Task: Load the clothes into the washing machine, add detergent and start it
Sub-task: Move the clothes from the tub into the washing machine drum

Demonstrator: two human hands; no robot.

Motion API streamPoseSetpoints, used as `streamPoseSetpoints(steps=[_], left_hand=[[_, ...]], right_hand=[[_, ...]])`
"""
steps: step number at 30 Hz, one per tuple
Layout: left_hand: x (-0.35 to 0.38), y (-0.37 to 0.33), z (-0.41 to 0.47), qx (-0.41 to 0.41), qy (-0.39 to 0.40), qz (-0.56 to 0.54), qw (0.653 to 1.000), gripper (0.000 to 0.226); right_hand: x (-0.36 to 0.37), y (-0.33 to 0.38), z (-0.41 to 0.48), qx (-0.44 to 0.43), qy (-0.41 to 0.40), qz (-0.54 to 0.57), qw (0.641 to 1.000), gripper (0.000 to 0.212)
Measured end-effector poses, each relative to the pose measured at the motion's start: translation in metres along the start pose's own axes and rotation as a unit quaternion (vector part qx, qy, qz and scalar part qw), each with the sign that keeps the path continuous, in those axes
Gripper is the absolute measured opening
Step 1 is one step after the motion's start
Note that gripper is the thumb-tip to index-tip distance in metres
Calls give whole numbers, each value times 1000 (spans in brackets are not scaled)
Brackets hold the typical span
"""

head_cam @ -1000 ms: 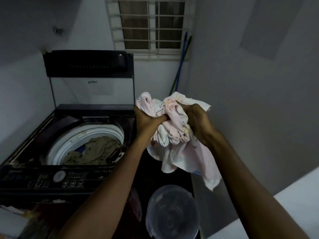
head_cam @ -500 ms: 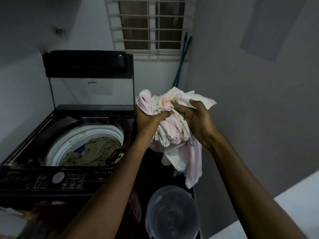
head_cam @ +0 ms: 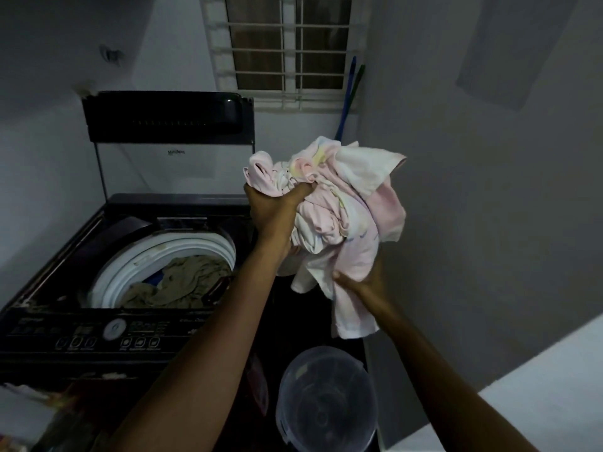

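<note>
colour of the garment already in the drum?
Olive-khaki garment, with a bit of blue beside it; the head view, the only one, shows it.

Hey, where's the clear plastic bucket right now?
In the head view, the clear round plastic bucket sits low, right of centre, beside the dark top-loading washing machine, below the bundled pink-and-white cloth.

Both hands, left (head_cam: 274,213) and right (head_cam: 362,282), grip pink-white cloth bundle (head_cam: 339,210) right of open washing machine (head_cam: 130,256).

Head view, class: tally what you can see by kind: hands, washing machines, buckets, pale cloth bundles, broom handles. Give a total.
Hands: 2, left hand and right hand
Washing machine: 1
Bucket: 1
Pale cloth bundle: 1
Broom handles: 2
Total: 7
</note>
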State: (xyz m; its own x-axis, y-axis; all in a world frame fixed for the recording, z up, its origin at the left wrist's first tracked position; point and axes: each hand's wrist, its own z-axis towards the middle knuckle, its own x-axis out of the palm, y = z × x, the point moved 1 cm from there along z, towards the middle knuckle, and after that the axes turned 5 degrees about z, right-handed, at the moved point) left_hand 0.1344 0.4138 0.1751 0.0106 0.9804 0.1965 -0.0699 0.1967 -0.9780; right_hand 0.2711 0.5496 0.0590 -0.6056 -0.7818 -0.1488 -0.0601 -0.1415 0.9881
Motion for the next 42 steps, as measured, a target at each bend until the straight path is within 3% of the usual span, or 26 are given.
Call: streamPoseSetpoints(steps=[4,8,11,13,15,16,17,18,19,20,22,25,27,29,32,42], left_hand=[[-5,6,-2,8,1,32,999,93],[-30,10,9,30,-28,103,994,98],[-39,12,3,61,-11,180,982,101],[-38,17,1,62,6,197,978,101],[-35,18,2,52,17,190,980,100],[-34,16,4,45,22,183,982,99],[-34,13,6,40,27,179,983,98],[-35,10,8,37,29,179,983,97],[-36,8,12,34,28,174,984,96],[-39,7,17,28,25,164,986,94],[-49,4,29,16,18,128,992,95],[-65,-6,46,9,28,103,994,100],[-73,-16,55,16,42,98,994,99],[-81,-25,65,19,48,84,995,98],[-94,-37,81,28,52,87,994,96],[-128,-48,106,43,44,133,989,93]], right_hand=[[9,-6,3,12,1,28,1000,34],[-38,4,11,7,-154,48,987,24],[-66,34,30,20,-314,58,947,15],[-62,69,40,-11,-344,50,938,16],[-35,104,51,-73,-260,65,961,22],[-18,121,54,-101,-164,102,976,25],[0,130,55,-86,-59,211,972,29],[15,141,51,-105,2,203,974,35],[28,147,54,-175,14,54,983,41],[40,151,47,-193,60,-46,978,46],[48,155,51,-181,110,-94,973,47],[64,163,50,-251,81,-54,963,38],[81,163,52,-268,-7,-79,960,41],[98,165,52,-219,-93,-98,966,41],[127,167,49,-175,-73,-58,980,43],[188,153,60,-173,-38,2,984,50]])
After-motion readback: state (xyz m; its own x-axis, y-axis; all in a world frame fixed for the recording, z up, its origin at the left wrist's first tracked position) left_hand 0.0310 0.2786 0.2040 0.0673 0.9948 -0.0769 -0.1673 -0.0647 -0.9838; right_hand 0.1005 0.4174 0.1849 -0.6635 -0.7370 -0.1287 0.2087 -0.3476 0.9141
